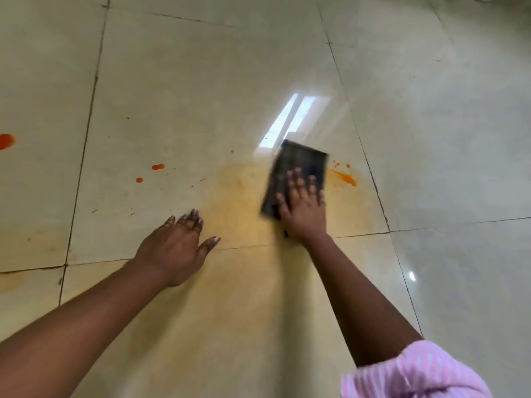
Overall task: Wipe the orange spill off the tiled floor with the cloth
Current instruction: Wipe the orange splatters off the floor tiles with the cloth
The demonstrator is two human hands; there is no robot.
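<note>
A dark folded cloth [301, 165] lies flat on the glossy beige tiled floor [201, 81]. My right hand [303, 205] presses on its near half with fingers spread and straight. My left hand [178, 242] rests flat on the tile to the left, palm down, holding nothing. A pale orange smear [238, 196] covers the tile between and below the hands. A wet orange streak [344, 177] sits just right of the cloth. Orange drops [158, 167] dot the tile to the left, and a bigger blob [6, 141] lies at the far left edge.
Dark grout lines [86, 145] cross the floor. A window reflection [290, 119] glares just beyond the cloth. A pink striped sleeve [416, 372] shows at the bottom right. A faint stain [34, 237] marks the lower-left tile.
</note>
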